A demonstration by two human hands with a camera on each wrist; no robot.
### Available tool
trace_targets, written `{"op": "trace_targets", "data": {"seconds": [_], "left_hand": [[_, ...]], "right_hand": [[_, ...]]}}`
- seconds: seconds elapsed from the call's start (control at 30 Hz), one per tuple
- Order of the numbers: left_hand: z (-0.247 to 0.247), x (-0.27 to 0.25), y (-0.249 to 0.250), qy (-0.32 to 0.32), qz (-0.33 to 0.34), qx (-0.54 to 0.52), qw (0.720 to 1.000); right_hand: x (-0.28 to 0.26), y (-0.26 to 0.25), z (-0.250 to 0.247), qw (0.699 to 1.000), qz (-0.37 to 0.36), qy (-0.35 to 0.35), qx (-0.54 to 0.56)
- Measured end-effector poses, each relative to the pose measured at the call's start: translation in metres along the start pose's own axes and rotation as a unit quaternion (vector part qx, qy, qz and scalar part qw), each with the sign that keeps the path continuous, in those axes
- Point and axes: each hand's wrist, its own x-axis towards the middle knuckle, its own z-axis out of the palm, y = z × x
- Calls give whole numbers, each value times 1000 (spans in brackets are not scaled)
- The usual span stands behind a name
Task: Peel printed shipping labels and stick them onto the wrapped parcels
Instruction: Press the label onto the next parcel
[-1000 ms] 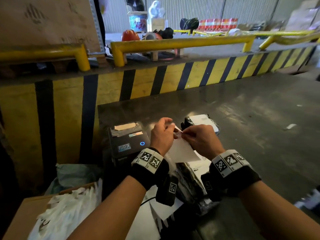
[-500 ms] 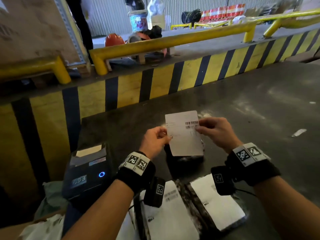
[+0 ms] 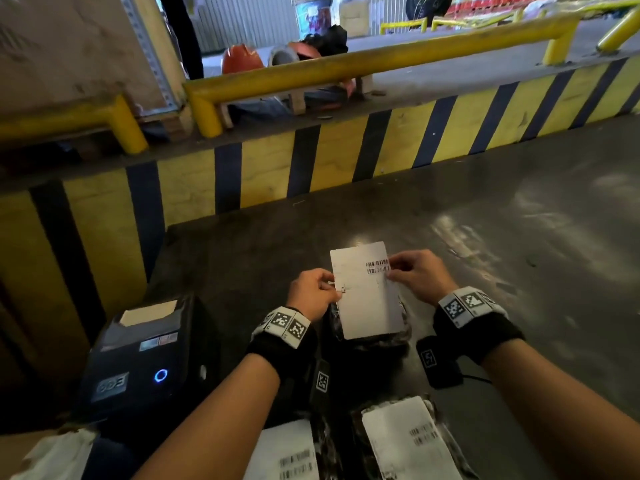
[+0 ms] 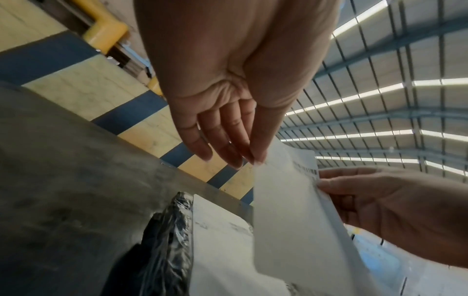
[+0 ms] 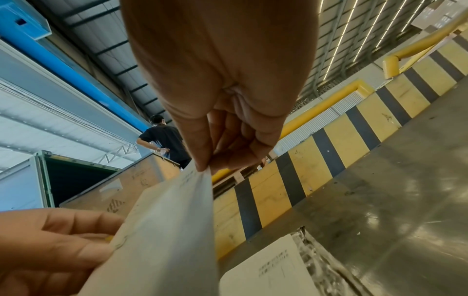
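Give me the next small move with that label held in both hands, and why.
Probably lower the label flat onto the black wrapped parcel beneath it. Left hand and right hand pinch its side edges, it hangs above the parcel, and the two nearer parcels already carry labels.

Daylight is admitted through translucent roof strips [image 4: 364, 100] seen in the left wrist view. Pale glare is thrown across the dark floor [image 3: 519, 237] in the head view. Straight lines are bent by wide-angle distortion at the edges. Both wrist views are softened by blur close to the lens.
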Motion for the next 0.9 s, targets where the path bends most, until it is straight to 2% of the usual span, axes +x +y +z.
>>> {"op": "trace_targets", "data": {"seconds": [0.2,0.4,0.9], "left_hand": [[4,43,-8,-22,-26,34,999],[19,60,-32,-60,-55,60,995],[32,71,-48,-76,-60,70,993]], "right_hand": [[47,13,6,997,37,-60,-31],[53,28,18,991,55,-109,-51],[50,46,33,988,100,-104,-48]]}}
